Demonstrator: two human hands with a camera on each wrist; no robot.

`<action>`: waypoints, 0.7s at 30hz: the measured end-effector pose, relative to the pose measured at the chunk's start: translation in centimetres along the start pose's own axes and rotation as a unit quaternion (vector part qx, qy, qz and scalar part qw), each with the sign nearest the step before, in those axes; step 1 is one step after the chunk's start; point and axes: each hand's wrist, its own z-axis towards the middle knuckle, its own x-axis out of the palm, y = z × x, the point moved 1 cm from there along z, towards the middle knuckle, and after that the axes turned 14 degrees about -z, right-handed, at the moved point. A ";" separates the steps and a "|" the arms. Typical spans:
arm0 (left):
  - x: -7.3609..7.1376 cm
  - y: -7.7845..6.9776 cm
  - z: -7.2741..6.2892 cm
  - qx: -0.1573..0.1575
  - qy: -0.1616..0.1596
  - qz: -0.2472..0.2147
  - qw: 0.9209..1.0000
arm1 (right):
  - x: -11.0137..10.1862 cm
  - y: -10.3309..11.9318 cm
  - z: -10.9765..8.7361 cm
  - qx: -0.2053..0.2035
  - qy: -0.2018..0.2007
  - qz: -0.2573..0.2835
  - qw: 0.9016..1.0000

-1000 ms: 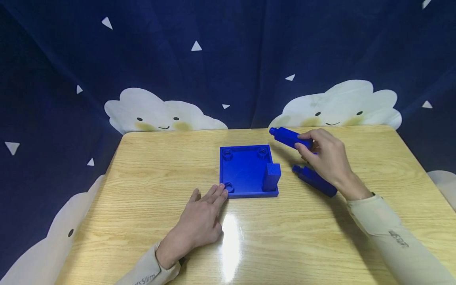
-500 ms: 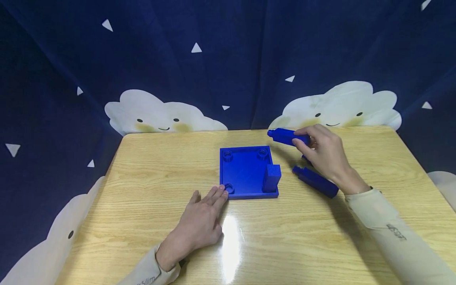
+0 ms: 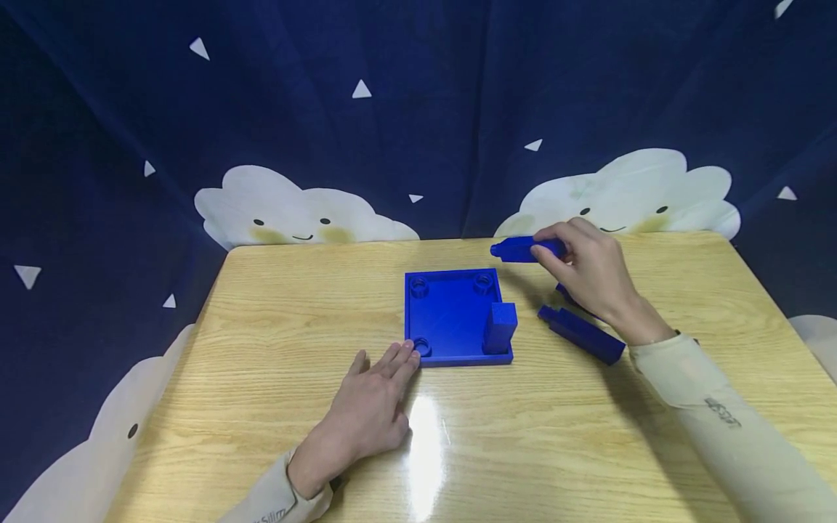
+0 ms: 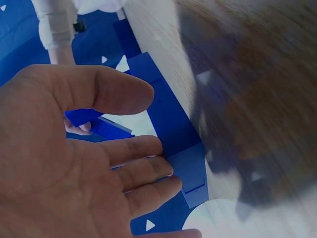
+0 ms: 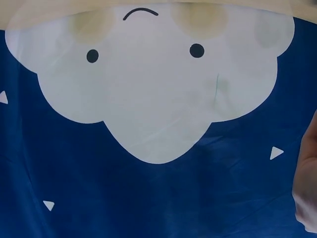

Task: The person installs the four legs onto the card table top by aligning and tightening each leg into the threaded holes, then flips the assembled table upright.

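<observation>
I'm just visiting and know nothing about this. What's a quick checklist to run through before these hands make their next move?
1. Tray steadied: ok; the left hand touches its near-left corner.
2. Held peg gripped: ok; the right hand pinches it, leaving its narrow tip uncovered.
3. Held peg upright over a ring: not ok; it lies sideways, off the tray.
4. Far-left ring and far-right ring unfilled: ok.
5. Near-left ring clear of fingers: not ok; the left hand overlaps its edge in the head view.
6. Standing peg fully seated: cannot tell; its joint is hidden.
</observation>
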 end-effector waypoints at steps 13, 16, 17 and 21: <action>0.0 0.1 0.0 -0.004 0.002 -0.004 1.000 | 0.4 0.8 1.8 -0.048 0.027 0.014 0.998; 0.0 0.1 0.0 -0.004 0.003 -0.004 1.000 | 0.6 1.2 1.9 -0.056 0.041 0.023 0.997; 0.1 0.1 0.0 -0.004 0.003 -0.004 1.000 | 0.7 1.3 1.9 -0.059 0.044 0.025 0.997; 0.1 0.1 -0.1 -0.003 0.001 -0.003 1.000 | 0.9 1.6 2.2 -0.073 0.045 0.034 0.996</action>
